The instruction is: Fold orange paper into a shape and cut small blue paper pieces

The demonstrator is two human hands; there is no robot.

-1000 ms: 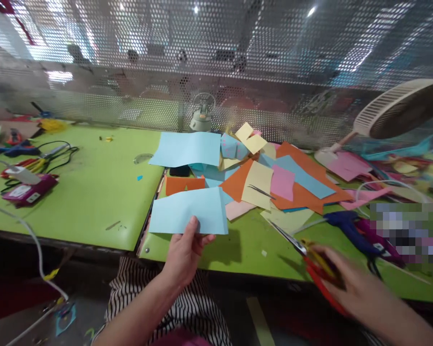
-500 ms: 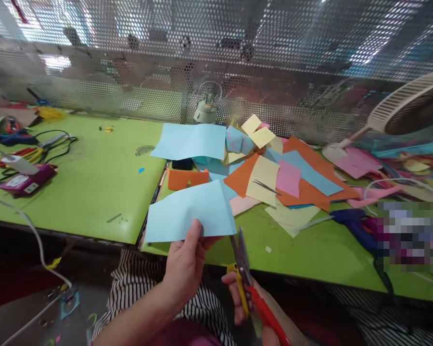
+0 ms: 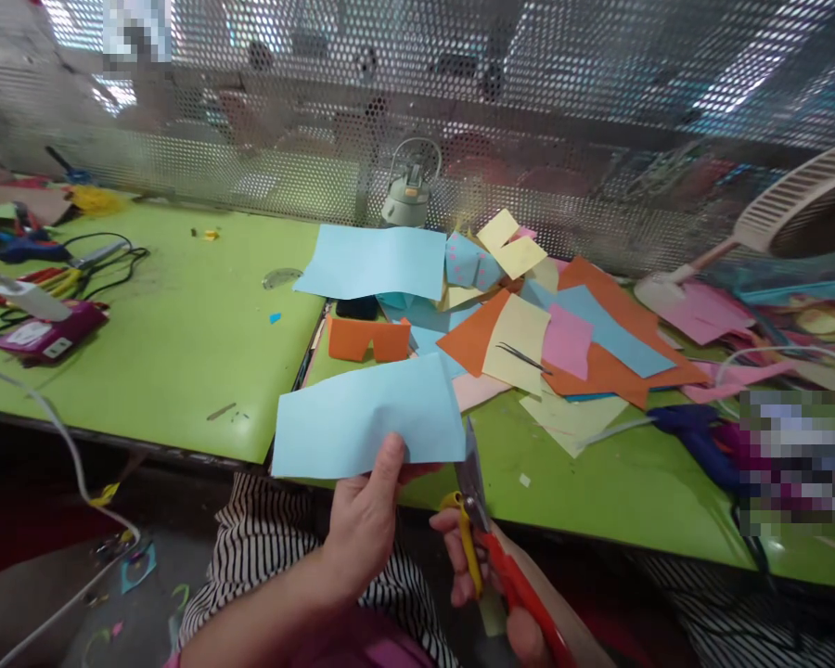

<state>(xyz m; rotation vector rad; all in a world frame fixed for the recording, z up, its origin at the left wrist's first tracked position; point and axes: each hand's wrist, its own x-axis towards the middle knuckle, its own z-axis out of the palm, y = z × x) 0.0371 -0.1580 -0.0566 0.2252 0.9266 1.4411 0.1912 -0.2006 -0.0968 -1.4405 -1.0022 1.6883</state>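
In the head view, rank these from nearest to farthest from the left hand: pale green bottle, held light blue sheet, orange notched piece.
From the left hand:
1. Held light blue sheet: in its grip, touching the thumb.
2. Orange notched piece: just beyond the sheet.
3. Pale green bottle: at the back, by the perforated screen.
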